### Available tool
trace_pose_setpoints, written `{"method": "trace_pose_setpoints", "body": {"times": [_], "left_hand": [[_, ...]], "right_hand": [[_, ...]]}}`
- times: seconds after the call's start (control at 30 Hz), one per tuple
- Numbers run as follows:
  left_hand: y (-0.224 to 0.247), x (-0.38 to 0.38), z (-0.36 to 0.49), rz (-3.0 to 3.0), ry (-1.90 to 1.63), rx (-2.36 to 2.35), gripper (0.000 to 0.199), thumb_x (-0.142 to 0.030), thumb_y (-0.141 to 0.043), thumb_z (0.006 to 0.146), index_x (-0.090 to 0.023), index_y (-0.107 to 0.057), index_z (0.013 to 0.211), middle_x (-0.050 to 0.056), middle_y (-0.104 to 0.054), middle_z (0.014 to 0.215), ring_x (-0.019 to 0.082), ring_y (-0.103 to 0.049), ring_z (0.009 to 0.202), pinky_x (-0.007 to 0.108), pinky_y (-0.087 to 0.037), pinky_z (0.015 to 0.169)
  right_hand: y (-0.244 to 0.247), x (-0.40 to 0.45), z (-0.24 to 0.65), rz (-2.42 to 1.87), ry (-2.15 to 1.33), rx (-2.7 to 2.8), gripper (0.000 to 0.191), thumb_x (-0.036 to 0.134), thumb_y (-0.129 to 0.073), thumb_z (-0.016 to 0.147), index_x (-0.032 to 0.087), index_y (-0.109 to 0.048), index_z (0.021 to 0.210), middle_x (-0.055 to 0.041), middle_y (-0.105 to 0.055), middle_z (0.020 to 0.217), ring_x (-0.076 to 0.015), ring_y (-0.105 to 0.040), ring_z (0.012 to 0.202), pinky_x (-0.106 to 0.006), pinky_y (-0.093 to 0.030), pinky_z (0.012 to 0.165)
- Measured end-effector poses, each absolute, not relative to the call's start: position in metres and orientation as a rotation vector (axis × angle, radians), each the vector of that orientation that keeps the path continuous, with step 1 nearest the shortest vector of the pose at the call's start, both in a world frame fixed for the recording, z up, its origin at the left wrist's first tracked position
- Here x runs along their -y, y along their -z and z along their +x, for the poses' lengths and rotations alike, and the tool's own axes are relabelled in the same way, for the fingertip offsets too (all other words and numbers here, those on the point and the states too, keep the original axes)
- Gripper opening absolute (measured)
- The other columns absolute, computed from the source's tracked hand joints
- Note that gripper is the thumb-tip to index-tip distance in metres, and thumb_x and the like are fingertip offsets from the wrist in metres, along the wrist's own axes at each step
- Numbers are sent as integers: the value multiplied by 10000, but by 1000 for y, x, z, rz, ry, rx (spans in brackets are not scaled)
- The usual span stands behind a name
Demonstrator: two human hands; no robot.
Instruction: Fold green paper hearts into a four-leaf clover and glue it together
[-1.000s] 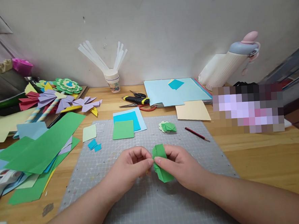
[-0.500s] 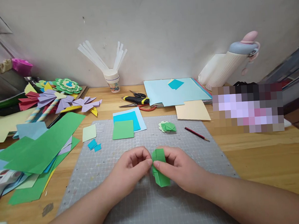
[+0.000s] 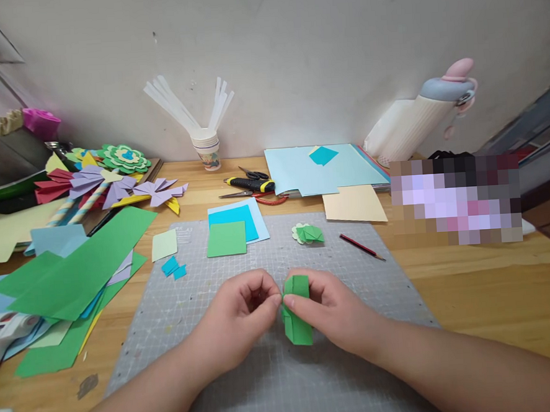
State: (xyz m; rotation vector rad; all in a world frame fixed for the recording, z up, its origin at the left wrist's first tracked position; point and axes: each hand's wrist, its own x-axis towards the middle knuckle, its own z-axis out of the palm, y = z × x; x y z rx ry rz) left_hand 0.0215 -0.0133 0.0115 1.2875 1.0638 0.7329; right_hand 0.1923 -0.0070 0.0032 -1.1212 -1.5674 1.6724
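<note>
A folded piece of green paper (image 3: 300, 316) is held above the grey cutting mat, its long side running up and down the view. My right hand (image 3: 330, 302) grips it, thumb on the near face and fingers behind. My left hand (image 3: 251, 307) is closed in a pinch, thumb and index fingertip at the paper's left edge; the bit between those tips is too small to see well. Beyond the hands lies a small folded green paper piece (image 3: 311, 234) on a pale scalloped paper flower (image 3: 299, 232).
The cutting mat (image 3: 248, 381) also carries square papers (image 3: 225, 240), blue scraps (image 3: 172, 267) and a pencil (image 3: 362, 246). Behind are scissors (image 3: 254, 173), a paper cup (image 3: 208, 154) with white strips, and stacked light blue sheets (image 3: 300, 167). Green sheets (image 3: 87, 261) and paper flowers (image 3: 110, 185) crowd the left.
The folded green paper has tilted and shifted slightly to the right in my right hand. My left fingertips have moved a touch right with it. Everything else on the table stays put.
</note>
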Motion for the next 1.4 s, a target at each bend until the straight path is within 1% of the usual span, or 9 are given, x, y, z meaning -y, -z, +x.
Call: {"method": "trace_pose_setpoints", "body": {"times": [0.17,0.33,0.53,0.7,1.03,1.23,1.4], "left_hand": [[-7,14,20,1342,-708,-1109,240,-337,-543,839,-163,-510,678,-34,-449,619,99,-387,585,230,-313,543],[-11,11,21,1216,-720,-1045,222,-348,-556,824,-152,-547,721,-14,-515,645,109,-462,616,242,-373,592],[-11,9,22,1214,-727,-1097,162,-280,-579,773,-155,-528,683,-33,-480,605,87,-410,563,212,-318,527],[-7,11,23,1297,-740,-1142,107,-233,-560,752,-166,-515,681,-32,-475,614,100,-423,584,222,-342,547],[-9,13,23,1430,-725,-1226,87,-171,-527,716,-178,-493,637,-35,-468,593,107,-422,573,220,-348,535],[-9,14,23,1427,-729,-1230,81,-186,-512,723,-182,-484,647,-30,-464,604,118,-425,588,230,-352,544],[-8,13,24,1445,-721,-1223,94,-165,-504,712,-186,-464,629,-36,-439,590,114,-402,583,229,-331,537]], "right_hand": [[-3,6,193,-1161,-1591,1641,264,294,-514,831,185,-405,617,47,-375,593,-100,-361,578,-225,-308,532],[-4,6,193,-1120,-1646,1557,245,279,-501,830,185,-406,625,46,-391,595,-99,-376,577,-221,-323,533],[-3,5,192,-1163,-1613,1571,236,278,-515,815,190,-400,628,49,-376,598,-99,-359,573,-223,-310,524],[-1,6,192,-1200,-1567,1622,221,249,-502,817,193,-396,632,47,-371,604,-102,-356,578,-221,-309,517],[-1,10,193,-1195,-1464,1769,237,214,-473,845,198,-363,635,49,-397,596,-96,-371,564,-216,-308,516],[1,7,192,-1184,-1516,1751,244,202,-460,854,193,-373,626,46,-416,587,-94,-377,566,-217,-308,525],[3,8,192,-1176,-1529,1757,227,201,-461,853,189,-391,638,47,-418,593,-92,-370,565,-218,-307,529]]}}
